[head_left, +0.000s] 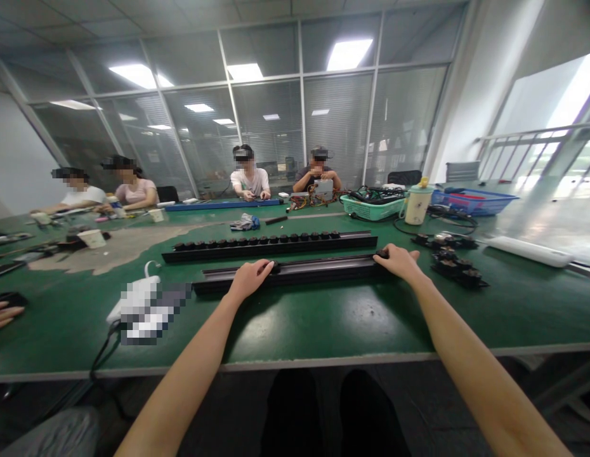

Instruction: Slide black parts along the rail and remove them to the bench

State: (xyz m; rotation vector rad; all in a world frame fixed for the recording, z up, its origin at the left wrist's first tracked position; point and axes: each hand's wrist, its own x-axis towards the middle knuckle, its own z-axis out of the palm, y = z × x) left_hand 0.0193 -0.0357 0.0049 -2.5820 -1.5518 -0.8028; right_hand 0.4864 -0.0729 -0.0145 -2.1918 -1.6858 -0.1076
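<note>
A long black rail (318, 274) with a grey metallic channel along its top lies across the green table in front of me. My left hand (250, 279) is closed over its near-middle part, thumb and fingers on a small black piece (275, 268) on the rail. At the rail's right end my right hand (400, 263) pinches another small black piece (381, 254). Behind it lies a second black rail (271, 251), parallel, carrying a row of several round black pieces (250, 241). Loose black parts (454, 268) lie in a cluster to the right of my right hand.
A white device (137, 298) with a cable sits left of the rail. Toward the back right stand a green basket (371, 208) of cables, a cream tumbler (417, 206) and a blue basket (488, 202). Several people work across the table; another person's hand (4, 315) shows at the left edge.
</note>
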